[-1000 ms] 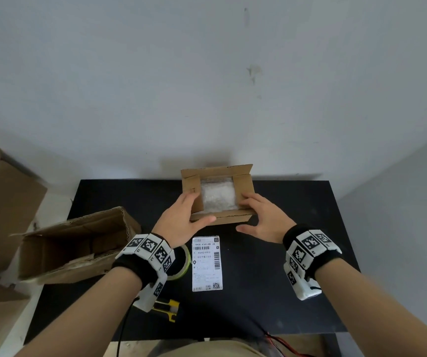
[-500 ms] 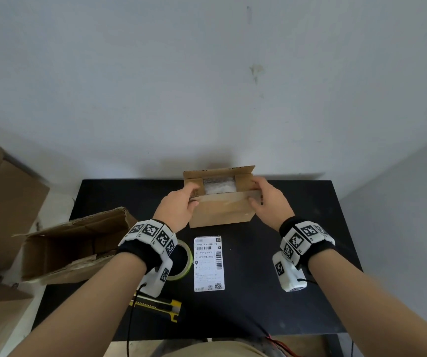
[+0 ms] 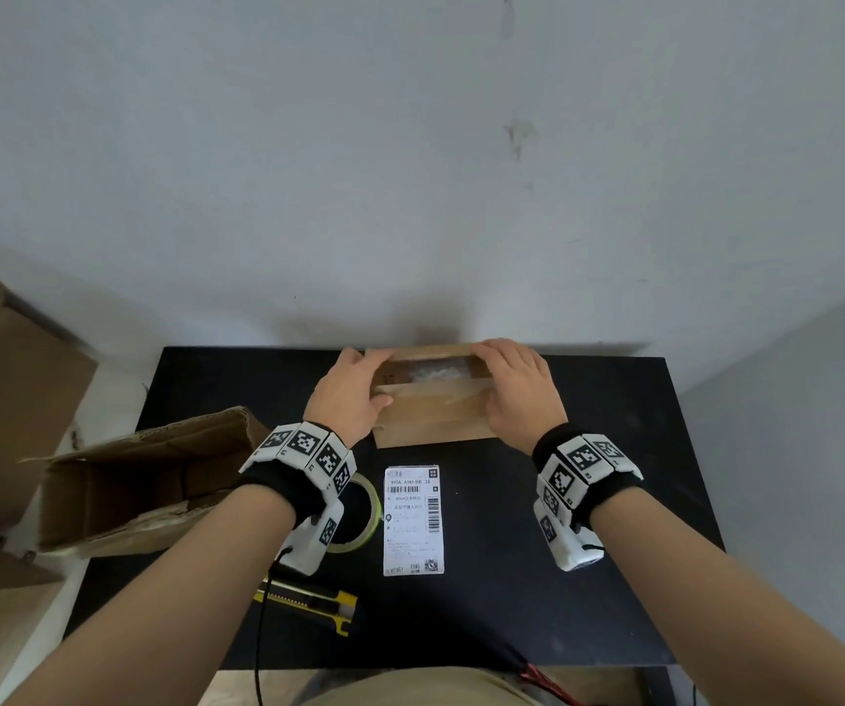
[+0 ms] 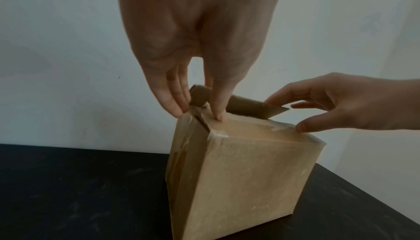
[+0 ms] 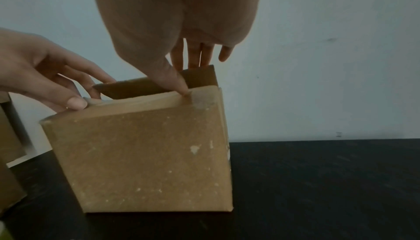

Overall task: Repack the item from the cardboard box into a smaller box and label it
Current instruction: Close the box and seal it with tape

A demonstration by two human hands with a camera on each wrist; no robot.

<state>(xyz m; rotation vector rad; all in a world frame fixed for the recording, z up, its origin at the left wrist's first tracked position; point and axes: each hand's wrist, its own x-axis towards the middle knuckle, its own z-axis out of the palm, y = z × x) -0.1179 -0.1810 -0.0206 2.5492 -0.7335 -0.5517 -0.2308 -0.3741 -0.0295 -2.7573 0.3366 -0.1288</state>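
The small cardboard box [image 3: 435,417] [image 4: 238,181] [image 5: 145,154] stands at the back middle of the black table [image 3: 588,501]. Its near flap is folded over the top and its far flap [image 4: 250,108] leans inward. A narrow gap between them shows the white bubble-wrapped item [image 3: 430,372]. My left hand [image 3: 354,394] presses on the box's left end, thumb on the near flap and fingers at the far corner. My right hand [image 3: 519,389] does the same at the right end. The white shipping label [image 3: 413,519] lies flat in front of the box.
The large open cardboard box [image 3: 140,481] lies on its side at the table's left edge. A tape roll [image 3: 366,507] sits partly under my left wrist, left of the label. A yellow utility knife [image 3: 308,601] lies near the front edge. The wall stands close behind the box.
The near flap went from hanging forward to folded over the top. Both hands moved up and back onto the flaps, and the opening over the item narrowed to a slit.
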